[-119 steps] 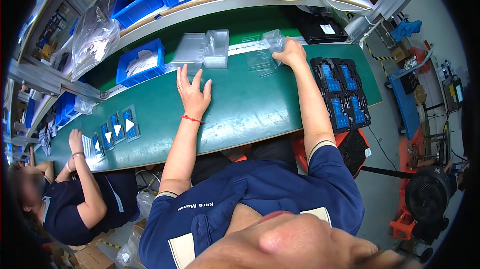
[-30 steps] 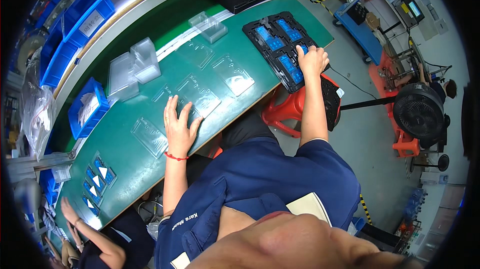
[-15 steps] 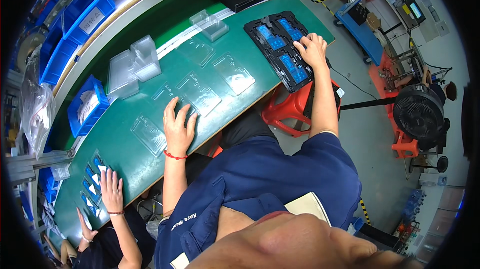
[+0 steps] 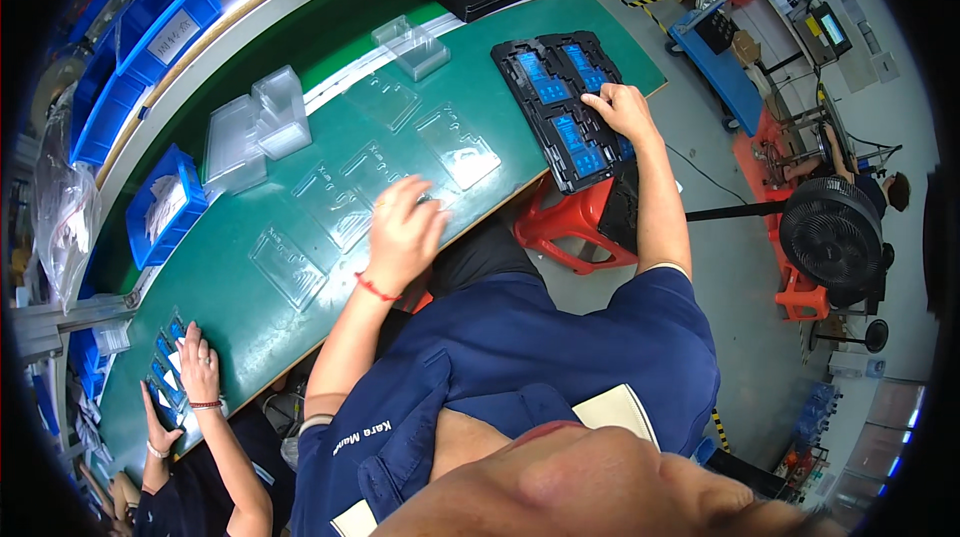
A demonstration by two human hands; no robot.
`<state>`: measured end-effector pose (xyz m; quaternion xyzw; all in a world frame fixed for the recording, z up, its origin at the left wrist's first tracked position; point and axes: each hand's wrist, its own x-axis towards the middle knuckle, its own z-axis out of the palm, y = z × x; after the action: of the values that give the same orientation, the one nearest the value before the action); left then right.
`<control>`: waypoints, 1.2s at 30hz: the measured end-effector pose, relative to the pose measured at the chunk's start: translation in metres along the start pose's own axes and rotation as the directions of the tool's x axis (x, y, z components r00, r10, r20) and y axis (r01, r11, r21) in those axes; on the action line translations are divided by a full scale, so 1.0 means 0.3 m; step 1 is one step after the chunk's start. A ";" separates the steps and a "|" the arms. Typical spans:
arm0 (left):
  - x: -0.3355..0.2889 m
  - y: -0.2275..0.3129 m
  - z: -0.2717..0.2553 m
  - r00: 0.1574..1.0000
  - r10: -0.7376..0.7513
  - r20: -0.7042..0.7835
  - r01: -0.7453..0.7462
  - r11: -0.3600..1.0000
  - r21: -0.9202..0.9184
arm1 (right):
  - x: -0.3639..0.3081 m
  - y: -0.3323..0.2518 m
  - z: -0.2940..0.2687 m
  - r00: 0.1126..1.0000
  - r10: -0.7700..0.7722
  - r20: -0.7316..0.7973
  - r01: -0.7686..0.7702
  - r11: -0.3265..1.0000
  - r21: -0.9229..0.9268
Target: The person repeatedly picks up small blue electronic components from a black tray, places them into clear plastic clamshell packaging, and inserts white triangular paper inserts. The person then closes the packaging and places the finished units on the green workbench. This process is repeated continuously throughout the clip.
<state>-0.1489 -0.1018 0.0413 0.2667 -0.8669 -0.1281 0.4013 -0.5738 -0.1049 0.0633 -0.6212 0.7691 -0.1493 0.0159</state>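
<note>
My left hand point(image 4: 404, 232) is raised over the table's near edge, its fingers loosely bent, apart and a little blurred; nothing shows in it. Beside and beyond it, clear plastic blister trays point(image 4: 288, 267) lie flat in a row on the green table point(image 4: 225, 282). My right hand point(image 4: 628, 115) is closed at the right side of a black tray point(image 4: 555, 109), thumb over its inner part, fingertips partly hidden. Blue rectangular pieces point(image 4: 577, 145) sit in the tray's compartments; one by my right hand is partly covered. The tray's near corner juts past the table edge.
Stacked clear trays point(image 4: 280, 112) and another clear stack point(image 4: 412, 47) stand at the back. Blue bins point(image 4: 165, 205) line the far left. A co-worker's hands point(image 4: 200, 367) handle blue pieces at lower left. A red stool point(image 4: 560, 232) and black fan point(image 4: 835, 227) stand right.
My left hand has lifted off the clear trays and come right, nearer me. My right hand has curled at the tray's side, and the black tray has turned slightly.
</note>
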 end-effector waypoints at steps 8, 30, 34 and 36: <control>0.201 0.097 0.447 0.877 0.461 0.135 -0.447 0.886 -0.121 | -0.029 -0.228 0.093 0.977 -0.208 -0.044 0.211 0.974 0.085; 0.296 0.065 0.560 0.924 0.362 0.123 -0.345 0.928 -0.138 | 0.404 0.016 0.103 0.993 -0.112 -0.036 0.113 0.993 0.031; 0.305 0.045 0.562 0.926 0.347 0.151 -0.329 0.935 -0.131 | 0.423 -0.001 0.113 0.989 -0.144 -0.032 0.143 0.990 -0.017; 0.304 0.044 0.559 0.926 0.343 0.161 -0.323 0.937 -0.135 | 0.428 -0.003 0.120 0.964 -0.232 -0.132 0.227 0.973 -0.047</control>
<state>-0.3306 -0.1409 -0.0039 0.0809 -0.9245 -0.1278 0.3499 -0.5947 -0.2358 0.0499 -0.6947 0.6935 -0.1800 -0.0638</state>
